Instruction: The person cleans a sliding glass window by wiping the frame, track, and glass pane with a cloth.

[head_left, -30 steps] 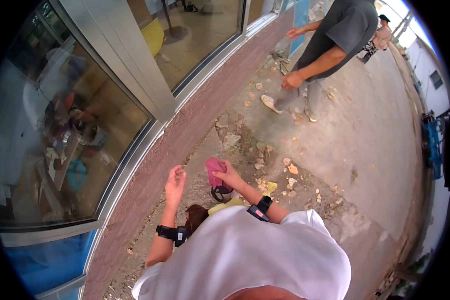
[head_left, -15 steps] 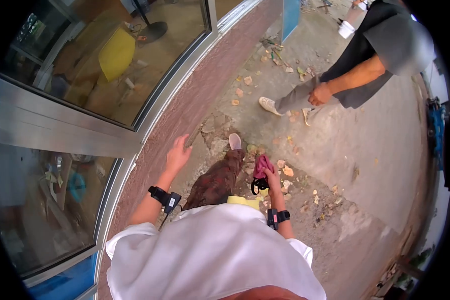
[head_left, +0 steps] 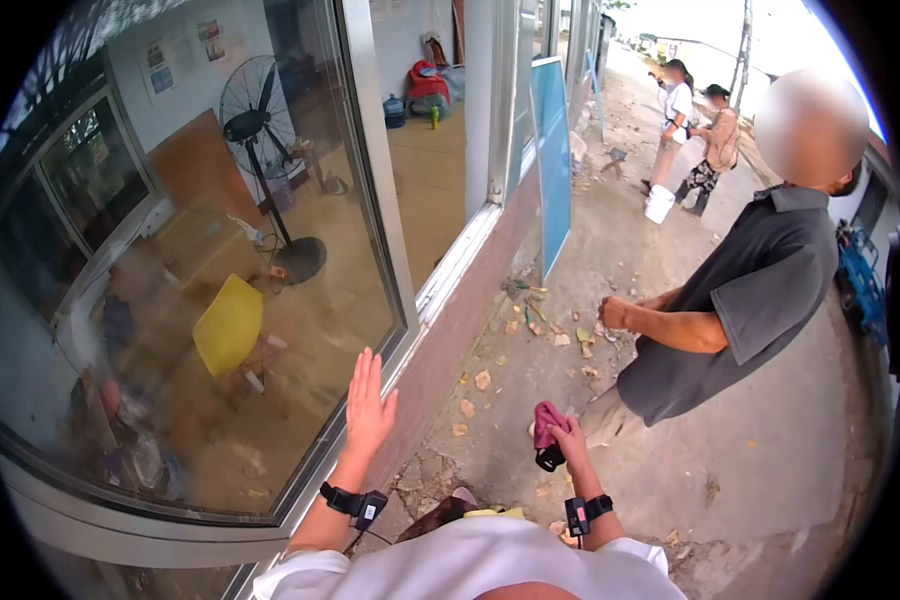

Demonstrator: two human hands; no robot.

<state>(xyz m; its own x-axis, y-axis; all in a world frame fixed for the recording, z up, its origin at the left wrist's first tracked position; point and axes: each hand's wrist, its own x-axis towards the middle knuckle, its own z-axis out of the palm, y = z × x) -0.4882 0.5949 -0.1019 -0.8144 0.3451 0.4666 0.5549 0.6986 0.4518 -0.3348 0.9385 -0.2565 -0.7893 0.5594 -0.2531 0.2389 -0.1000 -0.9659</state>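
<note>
My left hand [head_left: 368,408] is raised beside the window's metal frame [head_left: 395,350], fingers stretched out and holding nothing. Whether it touches the frame or the glass, I cannot tell. In my right hand [head_left: 573,446] is a crumpled maroon cloth [head_left: 547,418], held out in front of my body. A black part [head_left: 549,458] hangs below the cloth; what it is I cannot make out. Black straps with small boxes circle both my wrists.
A person in a dark grey shirt [head_left: 740,310] stands close on the right. Two more people are farther along the path, near a white bucket [head_left: 660,205]. A blue panel [head_left: 552,165] leans at the wall. Behind the glass are a fan [head_left: 270,185] and a yellow chair [head_left: 229,325].
My view has tilted up, bringing the far path and room into sight. My left hand has risen toward the window frame. The person in grey has straightened up; my right hand still holds the cloth.
</note>
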